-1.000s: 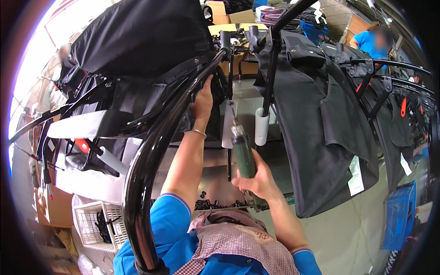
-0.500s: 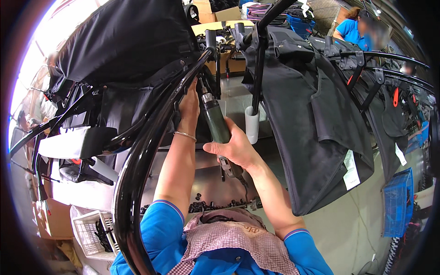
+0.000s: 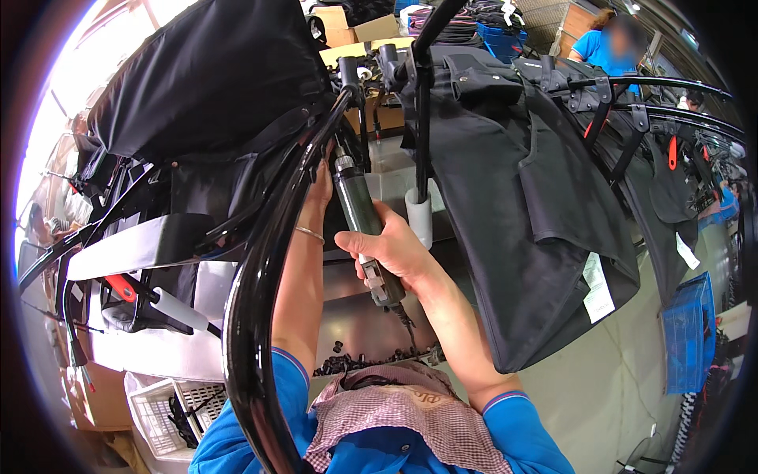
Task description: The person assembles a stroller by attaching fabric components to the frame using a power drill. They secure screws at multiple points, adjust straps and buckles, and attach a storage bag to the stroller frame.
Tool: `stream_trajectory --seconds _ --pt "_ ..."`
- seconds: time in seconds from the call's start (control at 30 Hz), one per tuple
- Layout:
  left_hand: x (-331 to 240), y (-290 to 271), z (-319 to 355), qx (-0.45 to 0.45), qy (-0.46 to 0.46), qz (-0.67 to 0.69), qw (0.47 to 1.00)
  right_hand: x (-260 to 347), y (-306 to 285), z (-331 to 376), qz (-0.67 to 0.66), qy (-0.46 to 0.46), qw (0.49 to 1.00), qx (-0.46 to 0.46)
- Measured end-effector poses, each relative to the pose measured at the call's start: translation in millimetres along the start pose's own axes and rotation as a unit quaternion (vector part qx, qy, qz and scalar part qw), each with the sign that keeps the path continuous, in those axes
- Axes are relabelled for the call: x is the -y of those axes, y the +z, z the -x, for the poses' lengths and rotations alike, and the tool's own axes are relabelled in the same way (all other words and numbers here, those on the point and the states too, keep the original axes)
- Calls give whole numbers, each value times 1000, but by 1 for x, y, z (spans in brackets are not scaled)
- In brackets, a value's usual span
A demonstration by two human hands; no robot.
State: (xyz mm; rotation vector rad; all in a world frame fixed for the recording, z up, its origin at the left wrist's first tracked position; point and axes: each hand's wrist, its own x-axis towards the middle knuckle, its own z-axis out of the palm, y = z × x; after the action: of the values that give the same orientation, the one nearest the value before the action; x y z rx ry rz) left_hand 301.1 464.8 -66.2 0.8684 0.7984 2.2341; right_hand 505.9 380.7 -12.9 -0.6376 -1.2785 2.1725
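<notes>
My right hand (image 3: 399, 246) is closed around a dark, cylindrical electric screwdriver (image 3: 359, 207), with its thumb across the body. The tool's tip points up and away, beside a black tubular frame (image 3: 264, 284), and its cord hangs from the near end. Whether the tip touches a screw is hidden. My left hand (image 3: 322, 188) reaches up beside the tube, close to the screwdriver's front end. Its fingers are hidden behind the frame and black fabric (image 3: 213, 79), so their grip does not show. A white foam sleeve (image 3: 418, 217) on a black tube hangs just right of the tool.
More black fabric (image 3: 505, 213) on tubular frames hangs at the right. Small black parts (image 3: 347, 362) lie along the metal bench's near edge. A white crate (image 3: 170, 419) stands lower left, a blue crate (image 3: 687, 332) at right. A person in blue (image 3: 608, 49) is at the far right.
The screwdriver and my right hand have moved slightly left in view, and more of the tool's underside shows. The near part of the black tube has shifted right, covering more of my left arm.
</notes>
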Motion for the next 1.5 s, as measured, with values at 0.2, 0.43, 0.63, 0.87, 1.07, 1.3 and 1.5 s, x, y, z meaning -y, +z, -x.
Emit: stream_trajectory --seconds 0.2,0.43,0.63,0.87,1.07,1.3,1.5 --pt "-10 20 5 15 -14 -6 1000 8 -2 2 -75 24 996 52" --pt "-25 28 9 12 -90 -23 996 12 11 -1 -111 47 992 45" --pt "-36 9 -5 -48 -91 -220 970 -5 23 -20 8 -31 999 -3" --pt "-55 -20 -16 146 -131 -87 977 -19 21 -11 7 -19 998 53" --pt "-86 -58 59 153 -165 -403 887 -55 -9 28 46 8 986 159" --pt "-127 -209 240 356 -292 -617 639 -123 -47 85 72 115 975 175" --pt "-124 -259 328 331 -253 -672 612 -137 -41 107 83 173 967 166"
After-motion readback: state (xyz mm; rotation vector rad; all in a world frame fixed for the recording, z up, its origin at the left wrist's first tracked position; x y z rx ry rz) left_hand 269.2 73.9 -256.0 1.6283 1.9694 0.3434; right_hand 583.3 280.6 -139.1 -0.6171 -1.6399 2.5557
